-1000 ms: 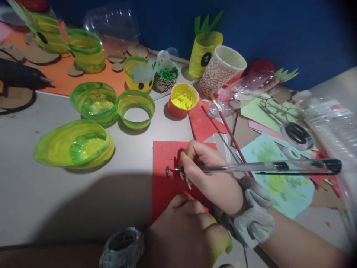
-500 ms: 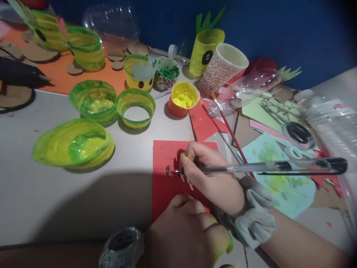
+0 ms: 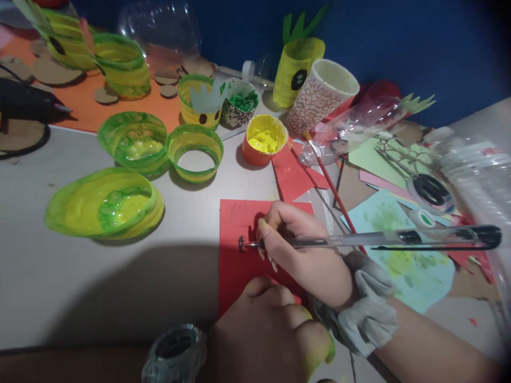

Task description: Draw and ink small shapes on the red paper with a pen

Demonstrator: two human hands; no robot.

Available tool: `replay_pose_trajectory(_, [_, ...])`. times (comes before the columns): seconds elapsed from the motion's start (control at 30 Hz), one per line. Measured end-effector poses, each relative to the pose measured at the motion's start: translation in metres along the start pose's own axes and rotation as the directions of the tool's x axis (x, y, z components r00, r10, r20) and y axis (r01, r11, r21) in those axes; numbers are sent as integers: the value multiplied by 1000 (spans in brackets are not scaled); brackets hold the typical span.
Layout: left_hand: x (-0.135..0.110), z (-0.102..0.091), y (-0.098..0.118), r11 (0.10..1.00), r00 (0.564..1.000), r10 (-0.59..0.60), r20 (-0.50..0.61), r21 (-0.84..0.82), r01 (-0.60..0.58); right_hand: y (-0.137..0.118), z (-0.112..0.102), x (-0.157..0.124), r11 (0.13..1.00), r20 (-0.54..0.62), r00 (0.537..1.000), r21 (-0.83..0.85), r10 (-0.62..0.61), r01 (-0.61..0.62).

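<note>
My right hand (image 3: 303, 247) grips a clear black-ink pen (image 3: 371, 239) whose tip rests on a small dark circle at the left edge of a red paper sheet (image 3: 239, 266). A crumpled grey glove (image 3: 367, 308) is bunched at that wrist. My left hand (image 3: 271, 335), fingers curled into a loose fist with yellow-green paint on the thumb, presses on the sheet's near end. A wristwatch (image 3: 175, 351) shows on the left wrist.
Green-and-yellow painted plastic bottle sections (image 3: 107, 202) and rings (image 3: 194, 152) lie to the left. An orange pot of yellow paint (image 3: 263, 139), a patterned paper cup (image 3: 319, 98), a red-handled brush (image 3: 331, 186), scissors (image 3: 423, 183), coloured papers and clear bottles crowd the right.
The pen tip has shifted only slightly on the small circle. The view has drifted a little; both hands stay where they were.
</note>
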State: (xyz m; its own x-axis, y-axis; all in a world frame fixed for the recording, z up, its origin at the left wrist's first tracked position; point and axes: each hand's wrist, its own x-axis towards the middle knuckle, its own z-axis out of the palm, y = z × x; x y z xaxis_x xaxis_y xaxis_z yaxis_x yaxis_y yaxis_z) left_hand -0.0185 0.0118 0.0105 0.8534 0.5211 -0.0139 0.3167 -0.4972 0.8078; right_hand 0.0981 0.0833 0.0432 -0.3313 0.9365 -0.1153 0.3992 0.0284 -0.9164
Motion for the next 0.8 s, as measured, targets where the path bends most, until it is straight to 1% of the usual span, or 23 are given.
replay_pose_trajectory(0.27, [0, 3, -1, 1000, 1000, -6, 22, 19, 6, 1, 1, 0, 1000, -7, 1000, 21, 16, -16])
replay_pose_trajectory(0.33, [0, 3, -1, 1000, 1000, 1, 27, 22, -2, 1, 1, 0, 1000, 8, 1000, 13, 10, -10])
replay_pose_trajectory(0.6, [-1, -2, 0, 999, 999, -12, 30, 34, 11, 1, 1, 1, 1000, 2, 1000, 2, 10, -10])
replay_pose_trajectory(0.7, [-1, -6, 1, 999, 1000, 1, 29, 46, -2, 1, 0, 0, 1000, 7, 1000, 6, 11, -11])
replay_pose_trajectory(0.73, [-1, -8, 1, 999, 1000, 7, 20, 48, -8, 1, 0, 0, 1000, 15, 1000, 4, 12, -12])
replay_pose_trajectory(0.8, [-1, -12, 2, 999, 999, 24, -39, 48, -22, 1, 0, 0, 1000, 22, 1000, 10, 17, -18])
